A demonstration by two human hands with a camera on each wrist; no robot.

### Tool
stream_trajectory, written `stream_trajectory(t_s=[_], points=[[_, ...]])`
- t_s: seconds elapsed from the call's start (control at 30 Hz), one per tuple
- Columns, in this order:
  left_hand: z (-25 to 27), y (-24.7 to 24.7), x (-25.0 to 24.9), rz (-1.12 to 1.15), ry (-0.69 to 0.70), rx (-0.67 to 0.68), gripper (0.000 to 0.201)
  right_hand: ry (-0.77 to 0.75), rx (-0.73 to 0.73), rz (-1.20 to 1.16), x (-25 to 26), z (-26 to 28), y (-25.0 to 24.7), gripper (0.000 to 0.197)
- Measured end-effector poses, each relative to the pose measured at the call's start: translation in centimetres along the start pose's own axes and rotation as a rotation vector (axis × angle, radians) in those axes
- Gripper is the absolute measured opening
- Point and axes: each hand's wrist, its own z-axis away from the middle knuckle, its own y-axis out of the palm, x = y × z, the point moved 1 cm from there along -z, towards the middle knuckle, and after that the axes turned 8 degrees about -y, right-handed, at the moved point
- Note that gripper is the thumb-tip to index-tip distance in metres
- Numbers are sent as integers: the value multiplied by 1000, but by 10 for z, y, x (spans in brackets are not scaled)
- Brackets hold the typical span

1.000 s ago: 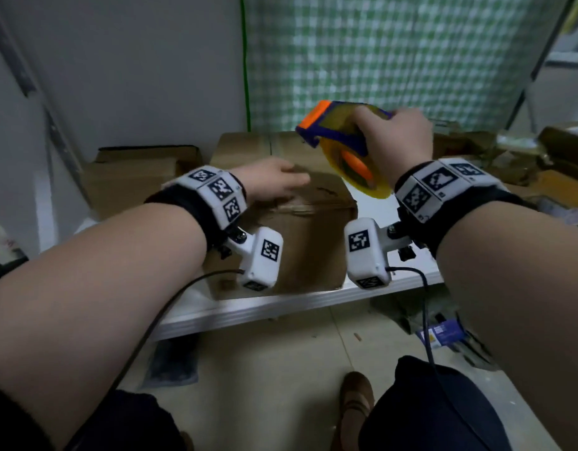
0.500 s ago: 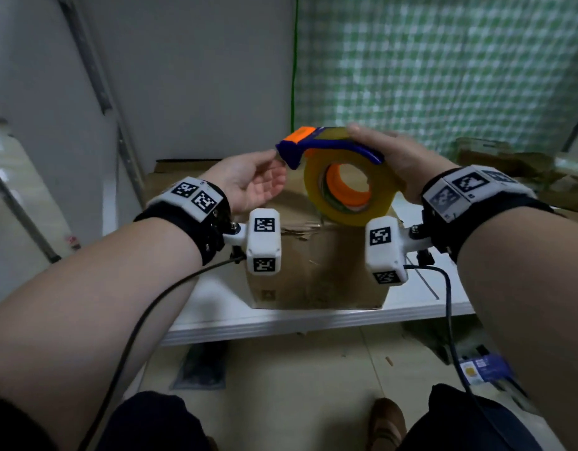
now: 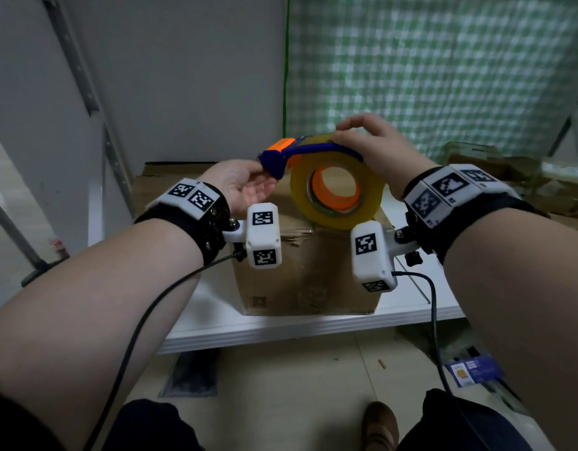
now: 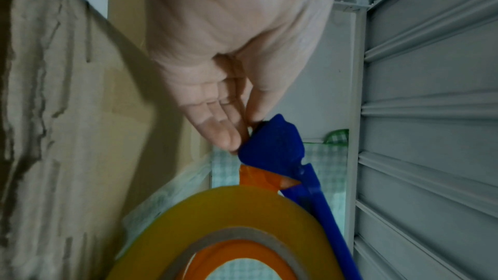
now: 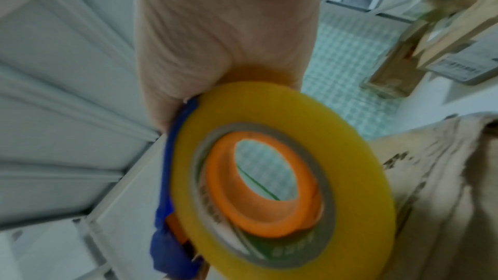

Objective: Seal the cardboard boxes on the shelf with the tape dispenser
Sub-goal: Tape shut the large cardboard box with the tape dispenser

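Observation:
A blue and orange tape dispenser (image 3: pixel 300 151) carries a yellow tape roll (image 3: pixel 338 213) and hangs in the air just above a brown cardboard box (image 3: pixel 307 278) on the white shelf (image 3: pixel 281 327). My right hand (image 3: pixel 356 141) grips the dispenser from above, fingers curled over its blue arm and the roll (image 5: pixel 350 157). My left hand (image 3: pixel 265 175) is palm up at the left. Its thumb and fingers (image 4: pixel 229 135) pinch at the dispenser's blue cutter head (image 4: pixel 272 142). No tape strip shows between the hand and the roll. The box top (image 4: pixel 67 114) looks worn and creased.
More cardboard boxes (image 3: pixel 496 164) lie at the back right of the shelf, and another brown box (image 3: pixel 144 180) sits behind my left wrist. A green checked curtain (image 3: pixel 444 76) hangs behind. A metal shelf upright (image 3: pixel 115 164) stands at the left. A blue packet (image 3: pixel 473 372) lies on the floor.
My left hand left the box top, turned palm up and rose to the dispenser's blue head. The right hand turned the dispenser level and brought it over the box's front.

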Motion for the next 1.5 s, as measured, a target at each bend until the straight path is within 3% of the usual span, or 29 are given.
stream_trajectory(t_s=[0.13, 0.23, 0.4, 0.7, 0.97, 1.17, 1.37, 1.5], points=[[-1, -6, 3, -4, -30, -5, 17, -101, 7, 255, 8, -5, 9, 30], [3, -11, 3, -43, -78, 1, 19, -163, 76, 350, 2, -1, 14, 56], [5, -15, 0, -128, -100, -21, 16, -169, 71, 512, 0, -3, 13, 73], [4, -18, 5, -284, -112, -56, 10, -215, 43, 600, 0, -4, 17, 67], [9, -15, 4, -210, -81, -62, 17, -171, 56, 590, -1, -1, 13, 70], [11, -14, 4, -243, -50, -101, 15, -174, 142, 537, 7, 5, 10, 73], [19, -8, 6, -232, 0, -118, 16, -9, 1, 174, 7, 6, 8, 68], [21, -8, 8, -215, 20, -128, 17, 143, -9, 32, 0, 5, 4, 80]])
